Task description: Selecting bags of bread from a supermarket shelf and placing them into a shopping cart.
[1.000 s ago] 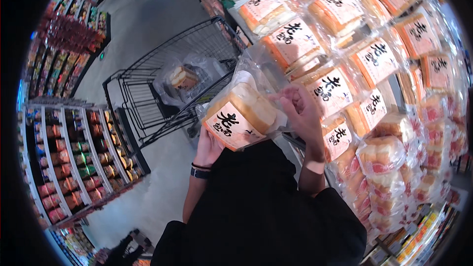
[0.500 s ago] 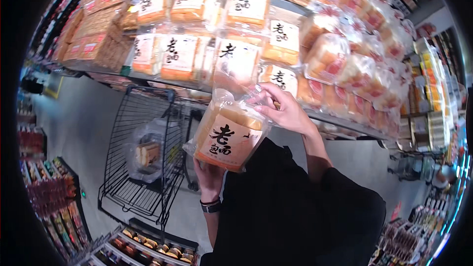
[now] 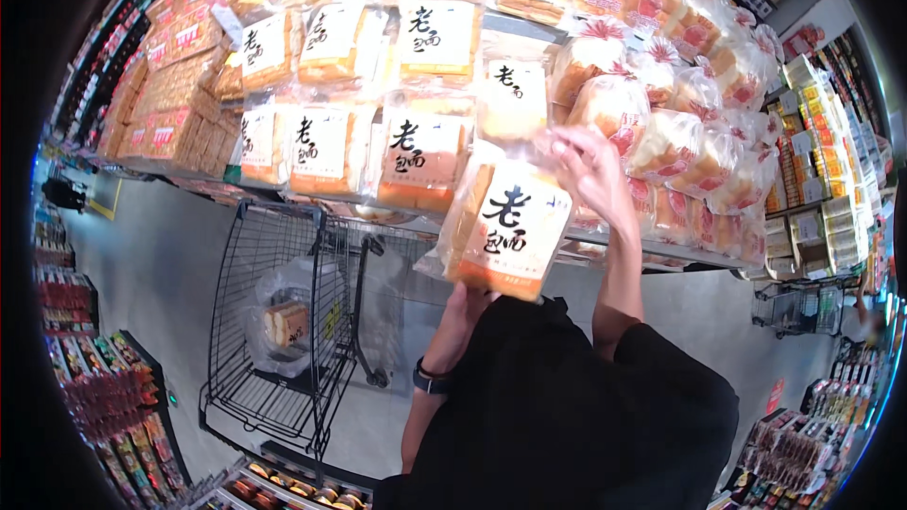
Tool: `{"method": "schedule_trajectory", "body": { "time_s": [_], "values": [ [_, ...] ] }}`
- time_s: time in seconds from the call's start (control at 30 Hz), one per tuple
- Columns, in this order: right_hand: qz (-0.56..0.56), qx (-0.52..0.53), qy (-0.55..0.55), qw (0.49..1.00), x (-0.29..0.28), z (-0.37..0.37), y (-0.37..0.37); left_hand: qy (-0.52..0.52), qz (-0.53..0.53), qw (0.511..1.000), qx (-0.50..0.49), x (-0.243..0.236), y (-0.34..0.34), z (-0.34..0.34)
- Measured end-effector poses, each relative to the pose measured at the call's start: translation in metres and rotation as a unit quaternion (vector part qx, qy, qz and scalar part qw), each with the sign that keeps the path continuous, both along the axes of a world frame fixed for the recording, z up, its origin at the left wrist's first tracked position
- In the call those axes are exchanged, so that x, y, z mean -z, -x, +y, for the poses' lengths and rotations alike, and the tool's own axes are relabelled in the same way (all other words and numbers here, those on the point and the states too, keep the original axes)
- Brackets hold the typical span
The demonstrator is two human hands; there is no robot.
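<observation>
We have a bread pack [image 3: 510, 231] upright before the edge of the counter [image 3: 675, 253], its label facing us. Our left hand [image 3: 457, 323] is clamped on its lower end, most fingers hidden behind it. Our right hand [image 3: 593, 170] is at the bag's top corner, fingers curled close; we cannot tell whether they pinch the plastic. Beyond, labelled loaves [image 3: 316, 146] and red-printed bags [image 3: 666, 144] crowd the counter. At our left, a cart [image 3: 317, 217] holds another loaf [image 3: 286, 323].
</observation>
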State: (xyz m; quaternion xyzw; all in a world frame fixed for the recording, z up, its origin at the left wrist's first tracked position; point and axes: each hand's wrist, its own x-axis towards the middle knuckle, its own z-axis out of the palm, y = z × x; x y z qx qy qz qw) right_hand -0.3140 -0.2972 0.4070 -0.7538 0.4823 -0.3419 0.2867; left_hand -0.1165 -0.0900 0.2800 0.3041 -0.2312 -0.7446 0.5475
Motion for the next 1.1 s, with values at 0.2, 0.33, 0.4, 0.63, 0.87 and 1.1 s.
{"method": "schedule_trajectory", "body": {
  "time_s": [0.2,0.33,0.4,0.63,0.87,1.1],
  "values": [
    [0.005,0.048,0.094,0.994,-0.031,-0.094,0.012,-0.001,-0.051,0.996,-0.072,-0.015,0.04,-0.121],
    [0.033,0.062,0.192,0.979,-0.041,-0.165,0.017,0.053,0.041,0.996,-0.066,-0.032,0.061,-0.192],
    [0.032,0.062,0.206,0.976,-0.043,-0.193,0.009,0.061,0.041,0.995,-0.073,-0.035,0.07,-0.219],
    [0.143,0.059,0.154,0.976,-0.008,-0.275,-0.012,-0.01,0.103,0.986,-0.129,0.002,0.093,-0.297],
    [0.122,0.055,0.218,0.967,0.028,-0.299,-0.01,-0.025,0.058,0.99,-0.126,0.012,0.088,-0.318],
    [0.069,0.06,0.232,0.968,0.025,-0.281,-0.003,-0.014,0.034,0.988,-0.151,-0.002,0.088,-0.312]
  ]
}}
